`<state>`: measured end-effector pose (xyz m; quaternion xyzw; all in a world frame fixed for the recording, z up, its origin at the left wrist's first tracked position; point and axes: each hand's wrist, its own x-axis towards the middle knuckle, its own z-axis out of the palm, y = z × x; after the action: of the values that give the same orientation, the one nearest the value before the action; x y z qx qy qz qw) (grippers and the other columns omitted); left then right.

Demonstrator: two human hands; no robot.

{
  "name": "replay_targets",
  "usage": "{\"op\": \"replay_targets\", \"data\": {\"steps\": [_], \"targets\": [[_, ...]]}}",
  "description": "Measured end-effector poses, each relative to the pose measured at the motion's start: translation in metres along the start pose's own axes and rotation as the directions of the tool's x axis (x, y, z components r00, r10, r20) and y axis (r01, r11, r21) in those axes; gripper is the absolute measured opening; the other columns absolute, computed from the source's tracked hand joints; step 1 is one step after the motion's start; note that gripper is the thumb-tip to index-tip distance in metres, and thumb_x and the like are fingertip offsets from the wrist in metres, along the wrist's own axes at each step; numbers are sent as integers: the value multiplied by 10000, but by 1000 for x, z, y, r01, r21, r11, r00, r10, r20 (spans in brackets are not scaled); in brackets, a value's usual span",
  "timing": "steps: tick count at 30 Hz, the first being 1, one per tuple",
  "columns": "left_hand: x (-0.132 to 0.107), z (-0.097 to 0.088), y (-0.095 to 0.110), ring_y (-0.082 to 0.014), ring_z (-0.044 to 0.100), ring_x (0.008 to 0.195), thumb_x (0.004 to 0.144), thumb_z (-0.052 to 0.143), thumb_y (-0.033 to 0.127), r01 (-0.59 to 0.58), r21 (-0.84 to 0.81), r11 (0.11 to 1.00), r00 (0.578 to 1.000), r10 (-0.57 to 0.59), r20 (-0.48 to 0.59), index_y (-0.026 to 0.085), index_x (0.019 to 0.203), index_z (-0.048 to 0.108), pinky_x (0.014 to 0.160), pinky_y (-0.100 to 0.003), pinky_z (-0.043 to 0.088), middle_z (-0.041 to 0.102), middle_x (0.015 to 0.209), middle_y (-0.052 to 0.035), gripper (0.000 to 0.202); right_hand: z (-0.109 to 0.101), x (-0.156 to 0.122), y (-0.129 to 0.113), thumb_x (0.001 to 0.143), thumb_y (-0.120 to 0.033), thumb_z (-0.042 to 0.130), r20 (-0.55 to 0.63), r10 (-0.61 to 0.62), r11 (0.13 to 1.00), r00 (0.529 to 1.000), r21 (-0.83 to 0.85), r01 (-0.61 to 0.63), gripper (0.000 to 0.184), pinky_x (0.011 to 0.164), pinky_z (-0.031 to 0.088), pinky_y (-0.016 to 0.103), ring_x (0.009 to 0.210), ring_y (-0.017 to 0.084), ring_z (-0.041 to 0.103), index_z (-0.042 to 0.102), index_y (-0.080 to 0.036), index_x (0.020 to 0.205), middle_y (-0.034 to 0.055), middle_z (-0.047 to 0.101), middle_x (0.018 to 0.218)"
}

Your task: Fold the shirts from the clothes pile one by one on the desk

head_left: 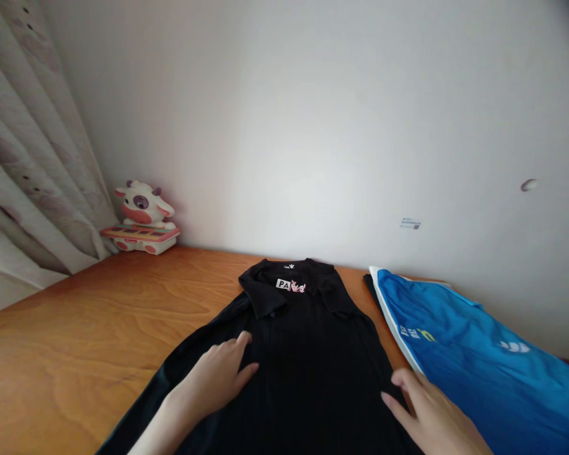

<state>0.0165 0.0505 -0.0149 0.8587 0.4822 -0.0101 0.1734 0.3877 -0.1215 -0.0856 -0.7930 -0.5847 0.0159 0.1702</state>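
Note:
A black short-sleeved T-shirt (308, 360) lies spread on the wooden table, its collar toward the wall and its lower part running out of view at the bottom. White and pink lettering shows on its chest. My left hand (220, 373) is over the left side of the shirt, thumb and fingers apart, with nothing held. Near the shirt's right edge is my right hand (427, 404), also open, its thumb and index finger spread. Whether either hand touches the cloth, I cannot tell.
Folded blue clothing (474, 347) with a white edge lies to the right, dark cloth partly beneath it. A cow-shaped toy keyboard (145, 221) stands at the back left of the wooden table (76, 335). Behind are a white wall (289, 126) and, left, a patterned curtain (33, 151).

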Motion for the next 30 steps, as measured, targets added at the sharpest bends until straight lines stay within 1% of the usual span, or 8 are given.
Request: {"op": "replay_targets", "data": {"steps": [4, 9, 12, 16, 20, 24, 27, 30], "targets": [[63, 6, 19, -343, 713, 1043, 927, 577, 412, 60, -9, 998, 995, -60, -78, 198, 1622, 148, 865, -398, 511, 756, 1080, -148, 845, 7, 78, -37, 955, -374, 434, -2, 8, 994, 1000, -109, -8, 327, 765, 515, 350, 946, 276, 716, 615, -188, 1154, 127, 739, 1011], [112, 9, 13, -377, 715, 1053, 843, 704, 368, 134, -73, 988, 978, -144, -153, 227, 1557, 373, 934, -469, 501, 782, 980, -144, 799, 21, 151, -67, 974, -500, 486, 78, 204, 976, 976, -97, -197, 625, 812, 512, 420, 1026, 351, 708, 436, -107, 1457, 201, 743, 1065], [128, 10, -4, -236, 763, 732, 931, 576, 291, 92, -269, 959, 985, -128, -117, 261, 1274, 657, 895, -375, 533, 749, 658, -13, 354, 32, 179, -71, 947, -435, 570, 110, 243, 970, 964, -32, -241, 451, 879, 505, 463, 1103, 380, 683, 612, -141, 1285, 228, 729, 1112], [141, -4, -40, -163, 703, 498, 1001, 421, 271, 106, -511, 853, 973, -195, -123, 216, 1147, 636, 635, -269, 568, 731, 591, 11, 265, 40, 199, -60, 952, -301, 550, 182, 226, 960, 957, 125, -250, 220, 821, 547, 391, 896, 289, 750, 697, -186, 835, 140, 769, 866], [158, -51, -87, -192, 772, 739, 1024, 380, 291, 66, -704, 707, 897, -351, -269, 150, 1225, 533, 679, -278, 589, 786, 794, -93, 289, 21, 215, -30, 968, -304, 507, 222, 233, 901, 947, 317, -296, 234, 682, 589, 308, 711, 213, 748, 669, -171, 863, 108, 771, 776], [181, -92, -119, -203, 709, 1109, 1037, 324, 310, -25, -737, 675, 788, -440, -430, 135, 1349, 432, 863, -314, 574, 719, 1212, -183, 374, -9, 232, 4, 1015, -404, 389, 53, 303, 874, 951, 382, -300, 356, 864, 577, 302, 1087, 213, 706, 582, -180, 1213, 163, 732, 1188], [191, -87, -122, -224, 618, 1256, 989, 424, 346, 3, -663, 749, 767, -427, -479, 160, 1401, 409, 978, -341, 524, 614, 1385, -177, 452, -10, 232, 14, 1010, -476, 323, -74, 347, 903, 935, 297, -311, 515, 961, 540, 351, 1264, 257, 605, 459, -153, 1388, 203, 634, 1349], [180, -54, -123, -291, 596, 1262, 805, 646, 298, 50, -546, 836, 824, -343, -450, 158, 1221, 590, 1094, -401, 435, 684, 1261, -152, 442, 11, 210, 9, 957, -456, 420, -147, 272, 956, 951, 153, -250, 570, 1039, 487, 418, 1267, 308, 593, 470, -94, 1394, 229, 632, 1329]]}}
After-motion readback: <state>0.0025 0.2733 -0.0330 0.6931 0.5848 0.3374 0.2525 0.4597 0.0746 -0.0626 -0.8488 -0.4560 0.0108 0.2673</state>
